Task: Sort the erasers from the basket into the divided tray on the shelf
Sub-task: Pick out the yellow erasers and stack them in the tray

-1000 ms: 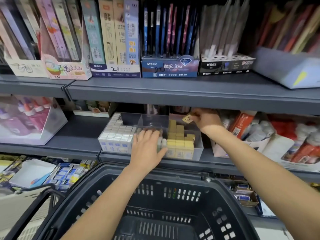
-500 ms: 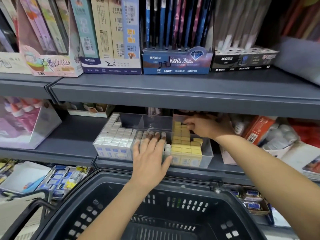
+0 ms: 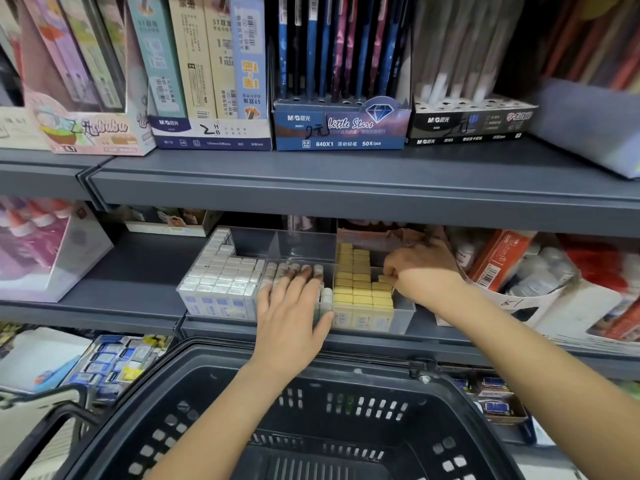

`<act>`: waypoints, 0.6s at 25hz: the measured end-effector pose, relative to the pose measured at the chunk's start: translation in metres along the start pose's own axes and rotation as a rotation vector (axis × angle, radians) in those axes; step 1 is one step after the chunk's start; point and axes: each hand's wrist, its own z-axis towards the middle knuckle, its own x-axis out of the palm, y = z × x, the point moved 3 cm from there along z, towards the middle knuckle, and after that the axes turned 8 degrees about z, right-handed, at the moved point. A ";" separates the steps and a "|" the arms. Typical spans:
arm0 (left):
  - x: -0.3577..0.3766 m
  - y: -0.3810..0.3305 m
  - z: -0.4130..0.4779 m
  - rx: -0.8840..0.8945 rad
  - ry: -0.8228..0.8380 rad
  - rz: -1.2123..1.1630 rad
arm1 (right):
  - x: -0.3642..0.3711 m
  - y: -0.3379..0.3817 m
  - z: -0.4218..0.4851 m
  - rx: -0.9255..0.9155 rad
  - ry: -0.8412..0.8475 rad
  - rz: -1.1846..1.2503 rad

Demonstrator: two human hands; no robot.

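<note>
clear tray (image 3: 304, 242) sits on the lower shelf (image 3: 138, 271), behind the basket (image 3: 346, 356). left hand (image 3: 294, 306) lies flat, fingers straight, over the middle compartment. right hand (image 3: 419, 268) curls just right of the yellow erasers (image 3: 360, 287) in the right compartment; whether it holds one, i can't tell. erasers stand upright, rows running front to back.

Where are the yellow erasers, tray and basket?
yellow erasers (image 3: 360, 282): head view, top of the stack.
tray (image 3: 304, 242): head view, clear back wall of the middle compartment.
basket (image 3: 363, 358): head view, far rim.
</note>
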 end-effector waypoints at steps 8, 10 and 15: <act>0.001 0.001 -0.001 0.005 0.004 0.006 | -0.009 -0.011 -0.018 0.341 0.126 0.899; 0.001 0.002 -0.001 0.009 0.000 0.003 | -0.011 -0.004 -0.022 0.551 0.238 1.287; 0.002 0.003 -0.002 0.021 -0.001 -0.014 | -0.004 0.027 -0.022 0.781 0.418 1.693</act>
